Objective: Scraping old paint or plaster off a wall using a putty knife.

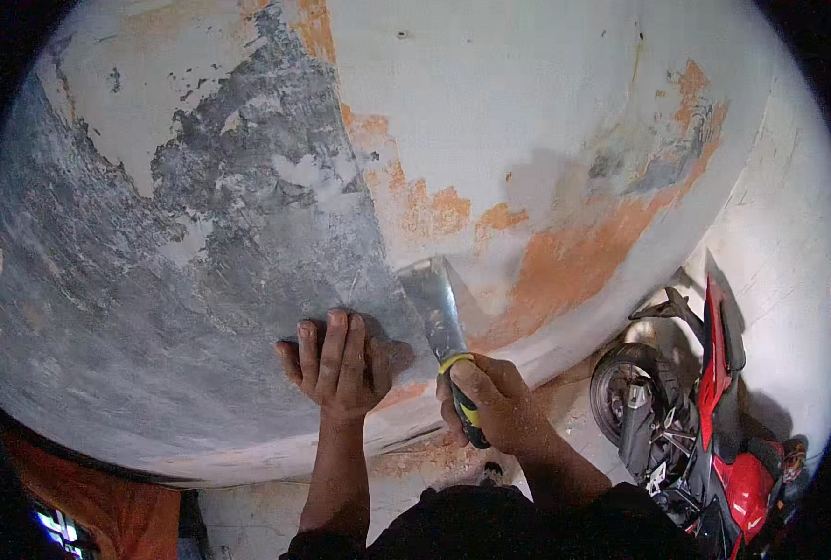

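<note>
A scraper with a wide steel blade (431, 301) and a black-and-yellow handle (470, 413) is gripped in my right hand (499, 399). Its blade points up along the patchy wall (303, 231), with the tip at the border between bare grey and pale paint. To the left of it, my left hand (342, 360) holds nothing; its fingers point upward, slightly spread, on or very close to the grey surface. White and orange paint patches (576, 259) cover the wall to the right of the blade. Whether the blade's edge presses on the wall is hard to tell.
A red and black motorcycle (713, 392) stands at the lower right beside a white wall (793, 231). Crumbs lie on the pale floor (247, 514) below. An orange-brown curtain or cloth (128, 511) hangs at the lower left.
</note>
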{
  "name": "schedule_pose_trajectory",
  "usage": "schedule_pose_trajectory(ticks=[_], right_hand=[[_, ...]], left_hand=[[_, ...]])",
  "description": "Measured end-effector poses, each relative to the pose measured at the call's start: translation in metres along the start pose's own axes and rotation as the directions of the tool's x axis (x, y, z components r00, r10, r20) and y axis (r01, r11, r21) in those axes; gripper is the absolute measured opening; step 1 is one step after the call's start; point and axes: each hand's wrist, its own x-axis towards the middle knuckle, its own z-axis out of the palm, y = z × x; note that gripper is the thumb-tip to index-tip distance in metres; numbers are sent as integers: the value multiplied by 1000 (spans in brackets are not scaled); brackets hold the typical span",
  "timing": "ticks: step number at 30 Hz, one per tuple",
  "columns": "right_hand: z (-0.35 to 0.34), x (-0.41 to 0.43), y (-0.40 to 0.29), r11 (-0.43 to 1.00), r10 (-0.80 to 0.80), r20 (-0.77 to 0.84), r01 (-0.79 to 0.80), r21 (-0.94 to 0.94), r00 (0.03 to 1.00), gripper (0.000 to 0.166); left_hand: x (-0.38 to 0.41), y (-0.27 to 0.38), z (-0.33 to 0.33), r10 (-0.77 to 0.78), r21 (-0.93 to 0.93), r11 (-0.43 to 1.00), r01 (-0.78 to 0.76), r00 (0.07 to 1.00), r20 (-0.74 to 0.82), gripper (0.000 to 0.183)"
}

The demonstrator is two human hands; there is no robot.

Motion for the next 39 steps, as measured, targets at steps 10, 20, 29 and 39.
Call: schedule_pose_trajectory(ticks=[10,20,29,39], right_hand=[[6,11,-2,997,-65,-9,65,33,998,39],[0,6,-7,996,-18,46,14,91,999,40],[0,12,16,995,-19,27,16,99,999,39],[-13,0,25,999,42,-68,-40,23,997,38]], left_hand=[[-1,-1,-1,15,3,1000,-15,1000,22,30],[3,4,3,61,9,998,-61,998,-18,32],[-6,-2,-5,56,50,997,-57,998,27,34],[2,0,-1,59,17,998,-59,998,20,33]])
